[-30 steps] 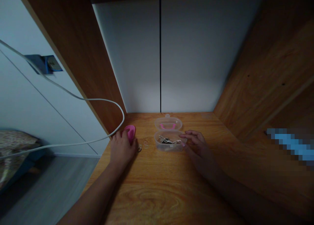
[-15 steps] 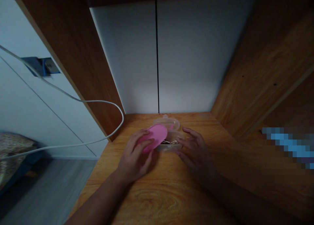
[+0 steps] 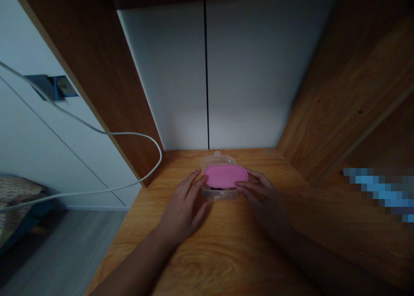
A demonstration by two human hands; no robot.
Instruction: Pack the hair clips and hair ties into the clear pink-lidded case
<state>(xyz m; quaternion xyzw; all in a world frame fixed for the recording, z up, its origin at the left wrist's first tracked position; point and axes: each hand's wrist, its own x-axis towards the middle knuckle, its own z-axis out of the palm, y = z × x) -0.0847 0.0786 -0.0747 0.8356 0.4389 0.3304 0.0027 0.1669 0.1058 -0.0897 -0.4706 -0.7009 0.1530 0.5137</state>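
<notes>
A flat pink oval piece (image 3: 225,176) lies level over the opening of a clear plastic box (image 3: 221,195), leaving a strip of dark contents showing along its front edge. Behind it the box's clear hinged lid (image 3: 216,160) stands open. My right hand (image 3: 263,201) pinches the piece's right end, with fingers above and along its edge. At the left end the fingers of my left hand (image 3: 186,205) hold the edge, the thumb lower, beside the box. What exactly lies inside the box is mostly covered.
The box stands on a wooden tabletop (image 3: 207,261) near a white back panel (image 3: 242,80). Wooden side boards (image 3: 129,93) rise left and right. A white cable (image 3: 136,133) loops in from the left. A patterned cloth item (image 3: 16,201) is at lower left.
The pink oval piece has moved right and levelled out over the box. My right hand now grips its other end, and the metal pieces seen inside are largely covered.
</notes>
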